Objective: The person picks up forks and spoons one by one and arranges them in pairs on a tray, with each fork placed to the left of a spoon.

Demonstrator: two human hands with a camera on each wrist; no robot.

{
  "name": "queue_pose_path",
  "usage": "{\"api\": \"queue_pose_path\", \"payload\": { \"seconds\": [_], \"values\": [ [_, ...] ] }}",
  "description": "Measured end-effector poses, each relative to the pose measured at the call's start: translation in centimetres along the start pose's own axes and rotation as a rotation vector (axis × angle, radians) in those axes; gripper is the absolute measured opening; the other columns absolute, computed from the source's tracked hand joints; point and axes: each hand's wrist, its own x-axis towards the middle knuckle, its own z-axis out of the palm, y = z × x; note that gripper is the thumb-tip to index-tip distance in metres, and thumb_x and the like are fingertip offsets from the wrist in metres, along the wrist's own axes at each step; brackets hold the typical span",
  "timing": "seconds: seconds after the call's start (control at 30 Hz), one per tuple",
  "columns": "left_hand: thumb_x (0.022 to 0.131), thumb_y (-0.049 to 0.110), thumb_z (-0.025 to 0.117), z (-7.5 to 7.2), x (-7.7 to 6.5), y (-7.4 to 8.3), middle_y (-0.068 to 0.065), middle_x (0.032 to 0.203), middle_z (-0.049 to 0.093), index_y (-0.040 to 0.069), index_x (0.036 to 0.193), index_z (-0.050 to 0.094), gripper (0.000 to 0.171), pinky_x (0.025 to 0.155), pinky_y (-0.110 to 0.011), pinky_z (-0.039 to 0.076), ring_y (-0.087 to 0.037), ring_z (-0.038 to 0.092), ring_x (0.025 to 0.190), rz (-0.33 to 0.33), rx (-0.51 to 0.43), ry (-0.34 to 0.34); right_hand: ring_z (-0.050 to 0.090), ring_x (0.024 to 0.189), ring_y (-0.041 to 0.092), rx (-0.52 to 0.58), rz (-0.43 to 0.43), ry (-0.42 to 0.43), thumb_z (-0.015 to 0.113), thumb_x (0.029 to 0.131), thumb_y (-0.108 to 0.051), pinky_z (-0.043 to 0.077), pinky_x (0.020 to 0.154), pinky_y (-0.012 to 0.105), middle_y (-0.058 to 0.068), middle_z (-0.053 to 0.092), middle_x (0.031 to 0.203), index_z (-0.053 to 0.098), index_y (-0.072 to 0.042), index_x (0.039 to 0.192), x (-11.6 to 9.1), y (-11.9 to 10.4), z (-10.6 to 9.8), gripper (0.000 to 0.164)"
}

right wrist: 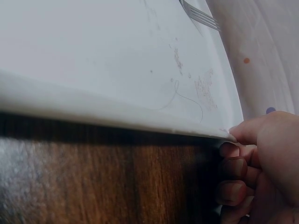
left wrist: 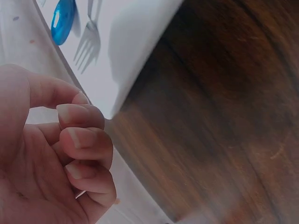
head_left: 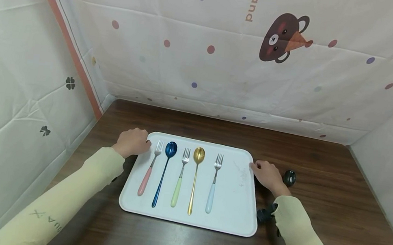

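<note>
A white rectangular tray (head_left: pixel 232 192) lies on the brown table, its long sides running left to right. My left hand (head_left: pixel 133 142) is at the far left corner, thumb and curled index finger at the rim. On the right rim, near the far corner, my right hand (head_left: pixel 269 175) pinches the edge, thumb above and curled fingers below. From left to right lie a pink-handled fork (head_left: pixel 145 179), a blue spoon (head_left: pixel 170 149), a green-handled fork (head_left: pixel 176 191), a gold spoon (head_left: pixel 198 155) and a blue-handled fork (head_left: pixel 211 196).
A glossy black round object (head_left: pixel 289 178) sits on the table (head_left: pixel 331 221) beside the right wrist. Below that wrist is a dark strap or device (head_left: pixel 264 215). Printed cloth (head_left: pixel 174 62) rises behind the table and along both sides.
</note>
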Motion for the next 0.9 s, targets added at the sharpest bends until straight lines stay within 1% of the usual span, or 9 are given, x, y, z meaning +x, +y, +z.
{"api": "queue_pose_path", "payload": {
  "seconds": [0.1,0.3,0.5,0.73,0.9],
  "values": [
    [0.095,0.027,0.051,0.3,0.0,-0.4,-0.01,0.07,0.058,-0.003,0.105,0.064,0.034,0.05,-0.03,0.044,-0.021,0.055,0.058,-0.006,-0.003,-0.009,0.04,0.058,0.018,0.0,0.0,0.0,0.042,0.101,-0.036,0.032,0.057,0.03,0.002,0.041,0.061,0.047,-0.01,0.072,0.0,0.0,0.0,0.039],
    [0.095,0.027,0.051,0.8,0.0,-1.0,-0.012,0.078,0.063,-0.003,0.107,0.064,0.035,0.054,-0.032,0.05,-0.022,0.058,0.063,-0.008,-0.007,-0.009,0.039,0.056,0.018,0.004,-0.002,0.007,0.042,0.101,-0.036,0.032,0.056,0.03,0.002,0.04,0.059,0.046,-0.01,0.071,0.0,0.0,0.0,0.039],
    [0.095,0.028,0.051,1.3,0.0,-1.5,-0.012,0.078,0.063,-0.002,0.106,0.065,0.035,0.054,-0.032,0.048,-0.021,0.058,0.062,-0.01,-0.011,-0.014,0.04,0.057,0.018,0.008,0.005,0.003,0.042,0.101,-0.036,0.032,0.056,0.03,0.002,0.04,0.06,0.046,-0.011,0.072,0.0,0.0,0.1,0.039],
    [0.094,0.027,0.051,1.6,0.1,-1.9,-0.014,0.085,0.065,-0.002,0.105,0.065,0.033,0.057,-0.035,0.049,-0.023,0.059,0.064,-0.014,-0.01,-0.008,0.04,0.057,0.018,0.003,0.01,0.008,0.042,0.101,-0.037,0.032,0.056,0.03,0.002,0.041,0.06,0.046,-0.011,0.072,0.1,0.1,0.2,0.039],
    [0.095,0.028,0.05,2.1,0.2,-2.0,-0.012,0.079,0.064,-0.002,0.105,0.065,0.034,0.056,-0.033,0.046,-0.022,0.058,0.063,-0.025,-0.017,-0.034,0.04,0.058,0.017,0.006,0.004,0.002,0.041,0.101,-0.038,0.032,0.056,0.03,0.002,0.041,0.061,0.046,-0.011,0.073,0.1,0.2,0.2,0.04]
  ]
}}
